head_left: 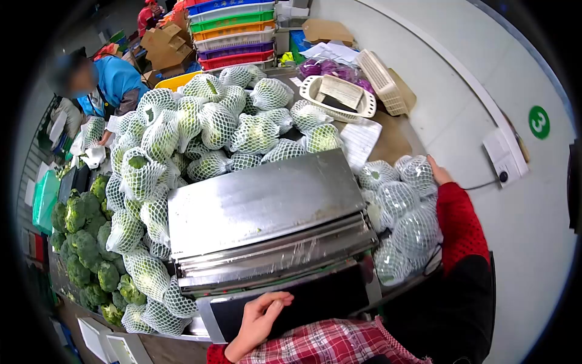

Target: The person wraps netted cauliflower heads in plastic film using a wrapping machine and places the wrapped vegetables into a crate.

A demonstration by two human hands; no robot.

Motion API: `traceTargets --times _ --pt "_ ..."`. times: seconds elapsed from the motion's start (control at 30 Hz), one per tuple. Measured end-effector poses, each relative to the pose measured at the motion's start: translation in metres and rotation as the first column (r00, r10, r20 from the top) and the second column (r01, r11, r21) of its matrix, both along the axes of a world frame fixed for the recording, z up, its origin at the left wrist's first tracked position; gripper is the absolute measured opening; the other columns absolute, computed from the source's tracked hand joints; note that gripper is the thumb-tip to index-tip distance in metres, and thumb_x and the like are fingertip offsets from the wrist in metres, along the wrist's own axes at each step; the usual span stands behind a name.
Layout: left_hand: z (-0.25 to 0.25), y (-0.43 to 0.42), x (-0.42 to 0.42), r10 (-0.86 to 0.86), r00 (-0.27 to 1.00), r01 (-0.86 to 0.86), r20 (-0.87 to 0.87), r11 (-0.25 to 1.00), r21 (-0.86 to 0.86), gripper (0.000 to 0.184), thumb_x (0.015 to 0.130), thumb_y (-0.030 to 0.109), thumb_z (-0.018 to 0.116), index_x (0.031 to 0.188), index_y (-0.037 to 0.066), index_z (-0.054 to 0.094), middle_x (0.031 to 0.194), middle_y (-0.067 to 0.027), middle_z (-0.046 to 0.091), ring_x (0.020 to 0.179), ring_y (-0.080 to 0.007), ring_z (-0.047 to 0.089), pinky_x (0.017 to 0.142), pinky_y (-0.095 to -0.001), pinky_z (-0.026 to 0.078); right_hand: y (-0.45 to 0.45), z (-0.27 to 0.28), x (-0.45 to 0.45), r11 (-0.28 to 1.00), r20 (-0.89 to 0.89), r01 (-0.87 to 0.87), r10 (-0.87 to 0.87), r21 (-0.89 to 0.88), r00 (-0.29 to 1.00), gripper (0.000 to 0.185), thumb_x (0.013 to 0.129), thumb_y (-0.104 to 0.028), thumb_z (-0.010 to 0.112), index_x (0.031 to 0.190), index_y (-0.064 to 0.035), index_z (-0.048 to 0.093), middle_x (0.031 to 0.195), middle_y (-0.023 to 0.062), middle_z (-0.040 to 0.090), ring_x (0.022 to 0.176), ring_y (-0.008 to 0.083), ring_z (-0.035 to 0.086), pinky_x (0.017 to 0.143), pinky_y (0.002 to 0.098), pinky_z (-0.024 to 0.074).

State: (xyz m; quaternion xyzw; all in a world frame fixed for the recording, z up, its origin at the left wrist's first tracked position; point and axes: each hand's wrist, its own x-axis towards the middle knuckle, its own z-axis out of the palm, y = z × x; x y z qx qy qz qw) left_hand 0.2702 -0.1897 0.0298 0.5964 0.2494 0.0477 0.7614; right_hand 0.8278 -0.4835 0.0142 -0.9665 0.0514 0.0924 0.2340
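My left hand (260, 316) is at the front edge of the metal wrapping machine (267, 203), over its black plate (315, 300). Its fingers are bent together, and whether they hold anything is hidden. At the right, my right hand (438, 171) reaches to the far side of a group of film-wrapped, net-covered vegetables (412, 224); its fingers are mostly hidden behind the nearest one. Beyond and left of the machine lies a large heap of vegetables in white foam nets (203, 124).
Bare broccoli heads (88, 242) are piled at the left. Stacked coloured crates (233, 36) stand at the back. A white basket (336, 97), a sheet of paper (362, 142) and purple vegetables (330, 70) lie behind the machine. A person in blue (118, 82) works at the far left.
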Motion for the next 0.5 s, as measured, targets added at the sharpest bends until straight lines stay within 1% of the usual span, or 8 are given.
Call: traceTargets --times 0.03,0.07,0.1,0.17,0.23,0.3,0.4,0.5 --pt "-0.004 0.002 0.001 0.041 0.999 -0.041 -0.007 0.999 0.007 0.024 0.095 0.01 0.055 0.111 -0.006 0.061 0.106 -0.0133 0.068 0.098 -0.0176 0.064 0.087 -0.0283 0.05 -0.007 -0.011 0.045 0.902 0.006 -0.193 0.212 -0.385 0.977 0.08 0.079 -0.069 0.052 0.114 0.0023 0.061 0.114 0.0236 0.061 0.103 0.0336 0.06 0.084 0.041 0.0494" --pt "-0.006 0.002 0.006 0.087 0.996 -0.086 -0.024 0.995 0.052 0.022 0.091 0.008 0.06 0.109 -0.005 0.063 0.103 -0.0126 0.069 0.093 -0.0165 0.065 0.084 -0.0281 0.051 0.043 0.036 0.008 0.743 0.203 -0.168 0.381 -0.648 0.902 0.075 0.079 -0.065 0.055 0.106 0.0038 0.063 0.108 0.0265 0.06 0.103 0.0371 0.059 0.087 0.0425 0.0482" --pt "-0.006 0.002 0.013 0.089 0.995 -0.088 -0.036 0.995 0.036 0.022 0.091 0.008 0.06 0.109 -0.005 0.063 0.103 -0.0126 0.069 0.093 -0.0165 0.065 0.084 -0.0281 0.051 0.059 0.03 0.043 0.658 0.263 -0.365 0.656 -0.658 0.708 0.066 0.076 -0.054 0.066 0.108 0.0039 0.062 0.105 0.0242 0.062 0.102 0.0361 0.06 0.087 0.0414 0.0485" --pt "0.0 0.004 0.028 0.063 0.998 -0.06 0.0 0.951 0.304 0.021 0.086 0.006 0.065 0.105 -0.002 0.066 0.099 -0.0126 0.069 0.089 -0.0175 0.066 0.081 -0.0287 0.051 0.158 0.039 0.035 0.73 0.396 -0.64 0.676 -0.241 0.622 0.064 0.073 -0.043 0.074 0.113 0.0048 0.061 0.111 0.0226 0.064 0.099 0.0302 0.063 0.084 0.0393 0.0497" --pt "0.013 0.004 0.045 0.068 0.997 -0.078 0.038 0.925 0.371 0.02 0.083 0.005 0.068 0.101 -0.002 0.067 0.095 -0.0133 0.069 0.087 -0.0208 0.067 0.079 -0.0295 0.051 0.235 -0.014 0.052 0.656 0.15 -0.738 0.723 0.157 0.674 0.06 0.069 -0.043 0.076 0.104 0.0044 0.065 0.096 0.0209 0.068 0.09 0.0257 0.066 0.076 0.0373 0.0501" --pt "0.019 0.008 0.046 0.044 0.995 -0.076 0.086 0.904 0.421 0.02 0.084 0.006 0.063 0.103 -0.001 0.066 0.096 -0.0118 0.069 0.09 -0.0194 0.065 0.083 -0.0298 0.049 0.279 -0.085 0.048 0.564 0.048 -0.793 0.808 0.231 0.588 0.098 0.058 -0.039 0.086 0.136 0.0031 0.043 0.129 0.0227 0.054 0.117 0.0304 0.053 0.099 0.0362 0.0419" --pt "0.031 0.009 0.039 0.214 0.977 -0.201 0.007 0.907 0.371 0.019 0.084 0.004 0.061 0.101 -0.003 0.066 0.093 -0.0121 0.069 0.087 -0.0188 0.065 0.082 -0.0291 0.049 0.299 -0.144 0.048 0.543 0.026 -0.671 0.767 0.504 0.641 0.098 0.06 -0.036 0.088 0.138 0.0018 0.042 0.123 0.0208 0.058 0.113 0.03 0.057 0.098 0.0365 0.0434" --pt "0.021 0.011 0.041 0.302 0.953 -0.277 -0.011 0.887 0.37 0.015 0.085 0.003 0.06 0.096 -0.004 0.067 0.089 -0.013 0.07 0.081 -0.0181 0.065 0.076 -0.0276 0.05 0.279 -0.128 0.047 0.627 -0.061 -0.454 0.625 0.633 0.778 0.086 0.066 -0.026 0.086 0.135 0.0013 0.045 0.116 0.0198 0.061 0.102 0.029 0.062 0.089 0.0376 0.0498"
